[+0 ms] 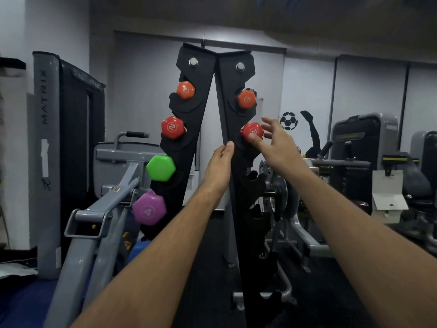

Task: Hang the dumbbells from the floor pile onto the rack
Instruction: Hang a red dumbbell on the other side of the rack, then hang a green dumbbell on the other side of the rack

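A black A-shaped dumbbell rack (203,74) stands straight ahead. Its left side carries an orange dumbbell (185,90), a red one (172,127), a green one (161,168) and a purple one marked 4 (149,207). Its right side carries an orange dumbbell (246,98) and, below it, a red dumbbell (252,132). My right hand (275,142) is beside that red dumbbell, thumb on its end face, fingers spread apart. My left hand (220,168) grips the rack's central edge. The lower right cradles hold nothing. The floor pile is out of view.
A grey weight machine (94,216) stands close on the left, beside a tall Matrix column (45,138). More gym machines (361,143) fill the right side. A blue object (139,250) lies low behind the rack. Dark floor (210,268) runs between the rack legs.
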The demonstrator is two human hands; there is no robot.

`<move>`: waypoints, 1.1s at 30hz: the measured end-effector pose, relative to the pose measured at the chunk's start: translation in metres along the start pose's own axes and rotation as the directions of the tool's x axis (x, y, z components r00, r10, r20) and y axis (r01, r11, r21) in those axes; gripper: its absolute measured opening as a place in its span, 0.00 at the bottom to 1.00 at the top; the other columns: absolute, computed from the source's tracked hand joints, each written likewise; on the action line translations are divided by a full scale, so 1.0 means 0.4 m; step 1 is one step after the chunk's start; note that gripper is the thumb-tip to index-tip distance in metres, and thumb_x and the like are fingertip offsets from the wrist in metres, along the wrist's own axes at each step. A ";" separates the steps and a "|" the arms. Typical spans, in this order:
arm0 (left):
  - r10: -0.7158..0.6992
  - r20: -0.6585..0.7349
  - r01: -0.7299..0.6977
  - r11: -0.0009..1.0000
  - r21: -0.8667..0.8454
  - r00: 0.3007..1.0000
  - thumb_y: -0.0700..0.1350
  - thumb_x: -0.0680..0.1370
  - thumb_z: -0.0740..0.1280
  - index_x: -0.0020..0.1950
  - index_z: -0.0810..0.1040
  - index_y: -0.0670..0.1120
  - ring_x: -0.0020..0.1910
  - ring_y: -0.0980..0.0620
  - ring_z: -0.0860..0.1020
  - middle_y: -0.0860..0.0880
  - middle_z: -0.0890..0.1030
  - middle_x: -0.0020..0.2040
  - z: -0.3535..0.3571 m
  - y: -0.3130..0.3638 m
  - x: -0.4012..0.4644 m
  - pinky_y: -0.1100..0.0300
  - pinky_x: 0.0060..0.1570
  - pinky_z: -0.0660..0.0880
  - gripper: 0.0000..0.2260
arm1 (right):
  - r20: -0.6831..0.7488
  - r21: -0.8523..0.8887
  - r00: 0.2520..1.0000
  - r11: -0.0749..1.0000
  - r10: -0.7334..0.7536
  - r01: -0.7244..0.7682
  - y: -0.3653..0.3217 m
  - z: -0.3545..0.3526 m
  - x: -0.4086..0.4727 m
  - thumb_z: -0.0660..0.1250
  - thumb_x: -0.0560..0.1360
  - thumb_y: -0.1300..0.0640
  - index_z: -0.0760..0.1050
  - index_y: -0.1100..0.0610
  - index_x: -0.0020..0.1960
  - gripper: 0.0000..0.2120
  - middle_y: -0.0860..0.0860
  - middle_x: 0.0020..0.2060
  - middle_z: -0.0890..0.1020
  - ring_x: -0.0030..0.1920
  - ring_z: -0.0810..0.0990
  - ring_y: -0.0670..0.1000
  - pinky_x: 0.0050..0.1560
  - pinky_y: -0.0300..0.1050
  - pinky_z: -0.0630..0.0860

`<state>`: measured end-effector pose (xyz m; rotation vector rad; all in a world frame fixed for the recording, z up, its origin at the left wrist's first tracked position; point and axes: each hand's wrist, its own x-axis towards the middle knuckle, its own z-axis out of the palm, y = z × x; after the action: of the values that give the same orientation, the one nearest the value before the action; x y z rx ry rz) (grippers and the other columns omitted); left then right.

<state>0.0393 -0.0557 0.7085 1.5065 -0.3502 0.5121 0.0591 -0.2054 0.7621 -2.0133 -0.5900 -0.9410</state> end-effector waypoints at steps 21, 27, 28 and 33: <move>-0.455 -0.170 0.467 0.884 0.035 0.874 0.53 0.84 0.65 0.73 0.72 0.53 0.53 0.53 0.84 0.53 0.82 0.60 -0.071 -0.746 -0.534 0.50 0.56 0.80 0.18 | 0.110 0.086 0.868 0.866 0.484 -0.493 0.448 0.346 -0.955 0.69 0.81 0.56 0.77 0.54 0.68 0.15 0.43 0.53 0.83 0.51 0.81 0.42 0.52 0.39 0.79; -0.727 -0.121 0.735 0.652 0.186 0.676 0.54 0.82 0.67 0.72 0.73 0.49 0.51 0.51 0.84 0.52 0.83 0.57 -0.084 -1.039 -0.731 0.48 0.58 0.80 0.20 | 0.303 -0.175 0.583 0.645 0.754 -0.744 0.624 0.429 -1.216 0.67 0.81 0.56 0.79 0.53 0.62 0.10 0.44 0.42 0.82 0.40 0.79 0.39 0.37 0.28 0.72; -0.767 -0.109 0.768 0.602 0.219 0.632 0.54 0.82 0.66 0.72 0.74 0.49 0.52 0.51 0.84 0.52 0.83 0.58 -0.089 -1.084 -0.766 0.49 0.58 0.80 0.20 | 0.333 -0.224 0.519 0.601 0.787 -0.767 0.651 0.441 -1.259 0.67 0.81 0.56 0.79 0.52 0.59 0.08 0.44 0.42 0.83 0.40 0.79 0.41 0.36 0.28 0.72; -0.903 -0.086 0.851 0.360 0.381 0.421 0.52 0.81 0.68 0.56 0.80 0.51 0.53 0.46 0.84 0.48 0.84 0.55 -0.085 -1.269 -0.936 0.48 0.57 0.79 0.07 | 0.362 -0.555 0.134 0.329 0.922 -0.764 0.791 0.496 -1.483 0.66 0.78 0.52 0.84 0.54 0.52 0.10 0.55 0.52 0.86 0.56 0.84 0.58 0.53 0.44 0.79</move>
<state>-0.0148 -0.0557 0.0793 1.8479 0.5347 -0.4634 -0.0079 -0.2580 0.0663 -2.3404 0.4851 0.5018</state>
